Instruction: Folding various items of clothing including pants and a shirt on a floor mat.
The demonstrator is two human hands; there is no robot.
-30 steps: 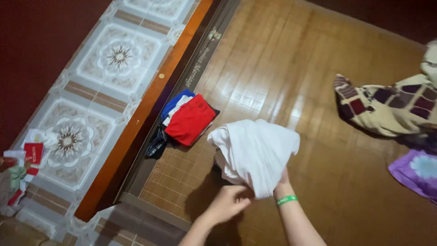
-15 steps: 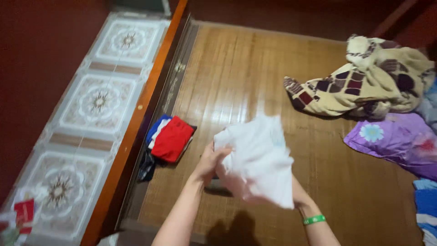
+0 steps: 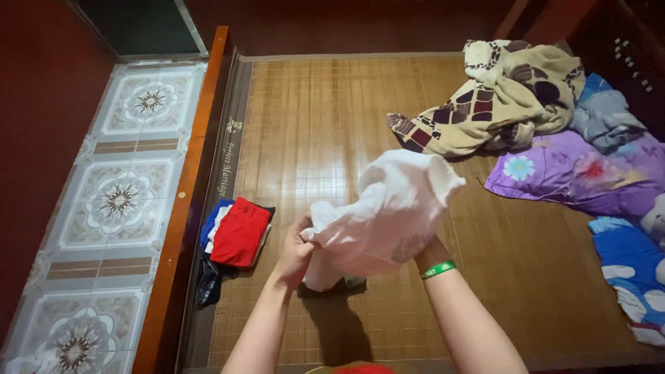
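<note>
While the crumpled white cotton garment [image 3: 398, 208], now lifted higher above the woven bamboo mat [image 3: 325, 125], is bunching, the left hand [image 3: 296, 251] is pinching its edge, the right hand [image 3: 424, 251] is gripping underneath, folded red and blue clothes [image 3: 235, 232] lying nearby.

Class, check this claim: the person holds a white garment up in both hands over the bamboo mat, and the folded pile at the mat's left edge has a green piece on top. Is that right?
Not quite. The head view shows the top piece of the folded pile is red, not green. The rest holds: the left hand and right hand hold the white garment up over the bamboo mat.
</note>
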